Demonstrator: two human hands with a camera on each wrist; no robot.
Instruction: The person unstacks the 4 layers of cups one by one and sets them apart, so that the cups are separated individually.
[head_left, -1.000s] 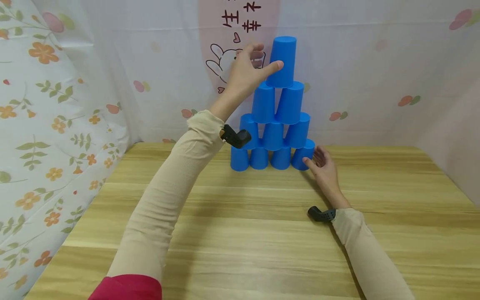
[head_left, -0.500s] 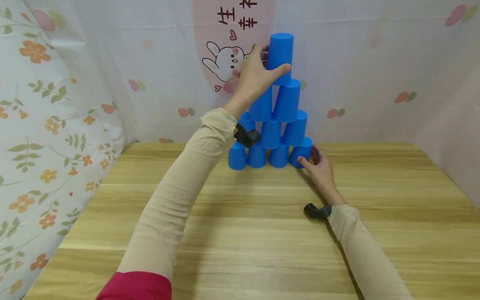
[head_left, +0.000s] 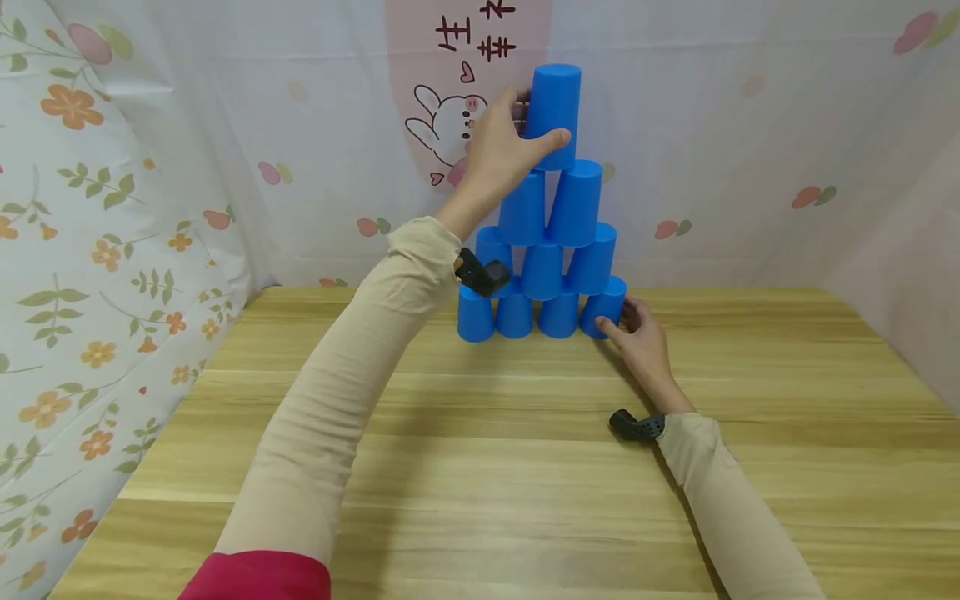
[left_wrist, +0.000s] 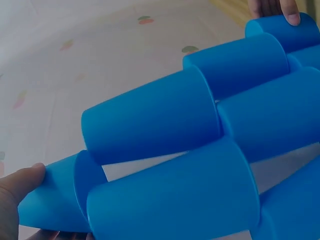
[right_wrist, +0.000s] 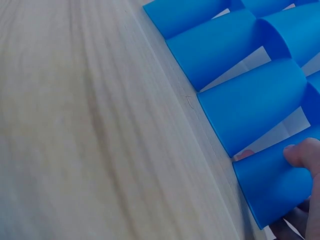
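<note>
Blue plastic cups, all upside down, form a four-level pyramid. At its peak, the top cup [head_left: 557, 100] rests across the two cups [head_left: 576, 204] below. My left hand [head_left: 501, 146] grips this top cup from the left, thumb across its front and fingers behind; the left wrist view shows the thumb [left_wrist: 30, 177] on its side. Down at the base, my right hand [head_left: 641, 337] holds the rightmost bottom cup [head_left: 606, 307]. Its thumb [right_wrist: 305, 152] presses the cup's front in the right wrist view, while the fingers reach round behind.
The pyramid stands near the back edge of a wooden table [head_left: 525, 467], in front of a printed white curtain [head_left: 712, 125]. A floral curtain [head_left: 97, 250] hangs along the left. Other bottom cups [head_left: 514, 315] stand side by side left of my right hand.
My left fingers have closed in around the top cup, which has shifted slightly left on the two cups beneath. The right hand has drawn in closer on the bottom cup.
</note>
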